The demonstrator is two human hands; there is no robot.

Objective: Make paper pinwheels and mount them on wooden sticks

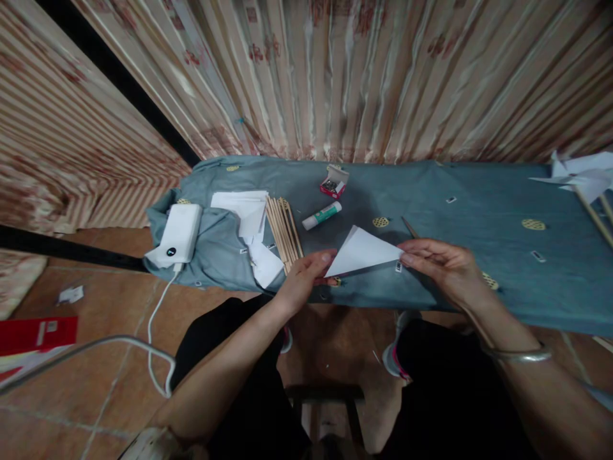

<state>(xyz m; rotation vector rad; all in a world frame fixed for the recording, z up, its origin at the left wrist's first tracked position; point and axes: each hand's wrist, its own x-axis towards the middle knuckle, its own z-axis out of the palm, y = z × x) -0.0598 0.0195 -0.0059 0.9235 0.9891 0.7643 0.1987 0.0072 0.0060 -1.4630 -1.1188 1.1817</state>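
A sheet of white paper (366,251), folded into a triangle, is held between my two hands above the cloth. My left hand (306,275) pinches its lower left corner, and my right hand (438,262) pinches the pointed right corner between thumb and fingers. Just beyond the paper lies a glue stick (322,216) with a white and green barrel. Behind that stands a small open red box (333,182) with small metallic pieces inside. A bundle of thin wooden sticks (282,231) rests left of the glue stick. Near my right hand is a slim pointed tool (409,227), partly hidden.
White paper pieces (244,207) are stacked left of the sticks. A white power bank (181,233) with a cable sits at the left end of the blue-grey cloth (479,217). Paper pinwheels (582,172) on sticks lie at the far right. A pleated curtain (306,83) hangs behind.
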